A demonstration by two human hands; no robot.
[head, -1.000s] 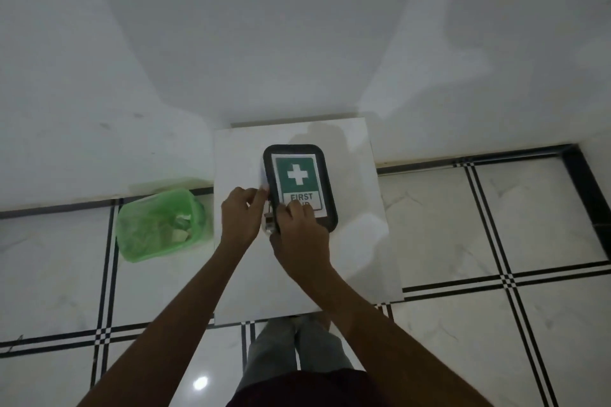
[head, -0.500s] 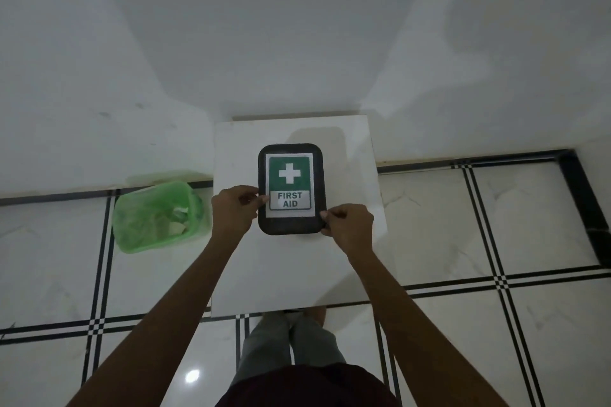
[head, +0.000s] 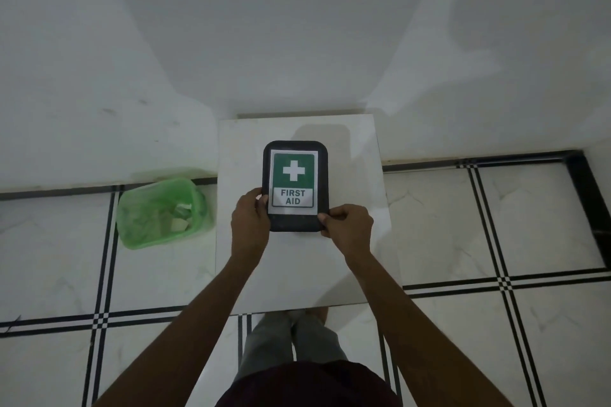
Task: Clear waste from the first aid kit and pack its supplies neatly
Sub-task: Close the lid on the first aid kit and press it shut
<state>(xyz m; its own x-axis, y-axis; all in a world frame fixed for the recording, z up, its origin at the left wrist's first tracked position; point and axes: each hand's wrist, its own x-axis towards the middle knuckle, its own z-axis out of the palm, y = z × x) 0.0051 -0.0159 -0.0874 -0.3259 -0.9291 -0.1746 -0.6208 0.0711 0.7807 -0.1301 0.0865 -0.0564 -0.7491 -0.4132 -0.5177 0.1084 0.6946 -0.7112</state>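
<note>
A black first aid kit (head: 295, 155) with a green-and-white "FIRST AID" label lies closed and flat on a white tabletop (head: 297, 268). My left hand (head: 248, 221) grips its near left corner, thumb on the lid. My right hand (head: 347, 225) pinches its near right corner. The kit stands square to the table edges. Its contents are hidden under the lid.
A green bin (head: 162, 212) lined with a green bag and holding scraps of paper waste stands on the tiled floor left of the table. A white wall rises behind the table. My legs show under the table's near edge.
One second ago the kit lay tilted with my right hand over its near end. My right hand has moved to the near right corner and the kit now lies straight.
</note>
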